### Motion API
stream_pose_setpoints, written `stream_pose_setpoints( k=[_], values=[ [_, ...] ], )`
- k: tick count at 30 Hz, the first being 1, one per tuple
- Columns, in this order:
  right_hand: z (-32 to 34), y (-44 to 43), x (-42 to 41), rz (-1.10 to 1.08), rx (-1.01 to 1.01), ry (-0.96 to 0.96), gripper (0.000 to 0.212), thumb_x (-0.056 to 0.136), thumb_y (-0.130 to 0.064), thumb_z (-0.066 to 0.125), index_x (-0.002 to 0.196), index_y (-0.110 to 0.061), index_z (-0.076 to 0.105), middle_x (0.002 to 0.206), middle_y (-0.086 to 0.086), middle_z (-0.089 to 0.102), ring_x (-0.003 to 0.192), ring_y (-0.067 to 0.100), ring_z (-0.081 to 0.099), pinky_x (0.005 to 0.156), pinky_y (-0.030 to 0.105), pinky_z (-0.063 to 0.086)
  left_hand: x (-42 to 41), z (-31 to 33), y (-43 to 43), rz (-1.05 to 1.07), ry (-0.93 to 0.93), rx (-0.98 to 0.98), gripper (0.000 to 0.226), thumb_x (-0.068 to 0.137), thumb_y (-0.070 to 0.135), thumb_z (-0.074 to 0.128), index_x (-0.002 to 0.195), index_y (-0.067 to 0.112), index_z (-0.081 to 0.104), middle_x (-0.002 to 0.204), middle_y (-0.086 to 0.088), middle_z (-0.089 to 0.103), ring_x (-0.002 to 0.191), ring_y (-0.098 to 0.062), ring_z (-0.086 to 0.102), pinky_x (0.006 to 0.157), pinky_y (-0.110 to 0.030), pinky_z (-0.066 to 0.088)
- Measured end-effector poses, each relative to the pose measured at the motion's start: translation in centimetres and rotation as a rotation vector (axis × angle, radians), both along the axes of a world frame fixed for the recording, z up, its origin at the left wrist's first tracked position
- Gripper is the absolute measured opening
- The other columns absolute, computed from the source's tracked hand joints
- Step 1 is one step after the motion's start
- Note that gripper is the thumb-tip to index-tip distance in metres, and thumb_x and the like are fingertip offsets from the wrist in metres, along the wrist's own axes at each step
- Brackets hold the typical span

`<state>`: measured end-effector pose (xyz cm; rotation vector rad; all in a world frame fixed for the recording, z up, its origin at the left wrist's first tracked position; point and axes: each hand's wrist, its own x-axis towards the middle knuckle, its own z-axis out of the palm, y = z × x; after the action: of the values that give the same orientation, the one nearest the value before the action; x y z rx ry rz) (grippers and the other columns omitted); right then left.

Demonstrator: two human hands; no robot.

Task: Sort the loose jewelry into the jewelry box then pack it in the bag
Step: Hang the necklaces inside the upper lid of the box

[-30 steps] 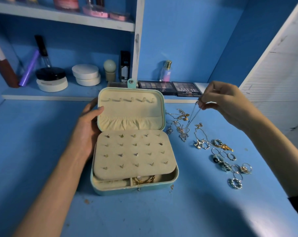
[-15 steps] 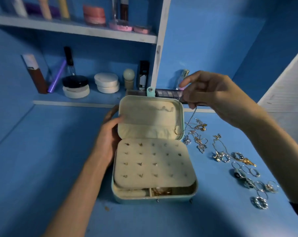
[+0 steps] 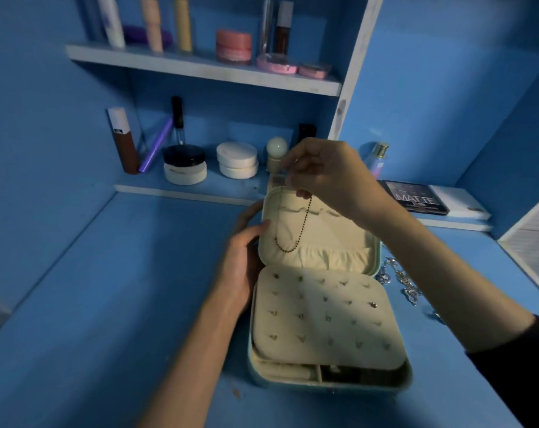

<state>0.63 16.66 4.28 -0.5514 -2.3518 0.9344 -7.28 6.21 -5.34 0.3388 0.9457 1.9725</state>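
Right grip [image 3: 327,171] pinches beaded chain [image 3: 305,219] (dark, hanging looped) | left grip [image 3: 240,261] holds open jewelry box [image 3: 333,233]

Blue walls [image 3: 432,72] enclose a blue tabletop [image 3: 92,304] in dim light. Two white-edged shelves [image 3: 200,67] hold bottles [image 3: 152,23] and jars [image 3: 233,46]. A white slatted panel [image 3: 534,251] stands at the right.

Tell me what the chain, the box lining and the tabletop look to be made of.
Chain: small dark beads with a dull gold glint, likely metal; it hangs limp from the right hand. Box lining: cream, matte, gathered into soft folds, so probably velvety fabric. Tabletop: flat matte blue with a brown scuff, seemingly painted wood or board.
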Motion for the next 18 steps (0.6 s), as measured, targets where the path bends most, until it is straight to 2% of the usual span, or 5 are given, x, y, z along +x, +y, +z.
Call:
stream_pose_setpoints(
  k=[5, 12, 14, 16, 18],
  values=[
    [-0.9, -0.5, -0.2, -0.085, 0.362, -0.161, 0.025, 0.078, 0.006, 0.053, 0.09, -0.009, 0.069, 0.069, 0.0, 0.06, 0.065, 0.014, 0.053, 0.057, 0.012, 0.039, 0.1, 0.1, 0.0, -0.013, -0.003, 0.032, 0.029, 0.082, 0.004, 0.052, 0.102, 0.021, 0.064, 0.091, -0.009, 0.071, 0.079, -0.02, 0.067, 0.06, -0.024, 0.053],
    [-1.0, -1.3, 1.5, 0.034, 0.369, -0.316, 0.021, 0.08, 0.001, 0.062, 0.095, -0.013, 0.065, 0.082, -0.002, 0.062, 0.067, 0.007, 0.053, 0.06, 0.01, 0.041, 0.0, 0.1, -0.2, -0.029, 0.041, 0.039, 0.032, 0.085, 0.002, 0.049, 0.106, 0.021, 0.064, 0.091, -0.01, 0.07, 0.08, -0.02, 0.066, 0.061, -0.023, 0.053],
    [-1.3, -1.5, 1.9, 0.033, 0.413, -0.287, 0.022, 0.08, 0.003, 0.061, 0.095, -0.013, 0.065, 0.089, 0.001, 0.064, 0.069, 0.01, 0.055, 0.063, 0.017, 0.045, 0.0, 0.1, -0.2, -0.033, 0.035, 0.04, 0.032, 0.085, 0.002, 0.049, 0.105, 0.022, 0.064, 0.092, -0.01, 0.07, 0.08, -0.02, 0.066, 0.061, -0.024, 0.053],
    [-2.2, -1.7, 2.6, -0.017, 0.495, -0.192, 0.024, 0.079, 0.003, 0.062, 0.097, -0.014, 0.064, 0.098, 0.001, 0.061, 0.071, 0.017, 0.058, 0.064, 0.035, 0.05, 0.1, 0.1, -0.2, -0.03, 0.022, 0.038, 0.031, 0.084, 0.002, 0.049, 0.103, 0.022, 0.065, 0.093, -0.011, 0.07, 0.081, -0.021, 0.066, 0.064, -0.027, 0.053],
    [-3.0, -2.0, 3.5, -0.064, 0.538, -0.116, 0.022, 0.079, -0.001, 0.064, 0.095, -0.016, 0.064, 0.095, -0.003, 0.056, 0.07, 0.021, 0.058, 0.061, 0.042, 0.05, 0.0, 0.0, -0.2, -0.02, 0.018, 0.032, 0.031, 0.084, 0.003, 0.051, 0.1, 0.023, 0.067, 0.095, -0.012, 0.069, 0.085, -0.023, 0.064, 0.069, -0.032, 0.051]
  ],
)
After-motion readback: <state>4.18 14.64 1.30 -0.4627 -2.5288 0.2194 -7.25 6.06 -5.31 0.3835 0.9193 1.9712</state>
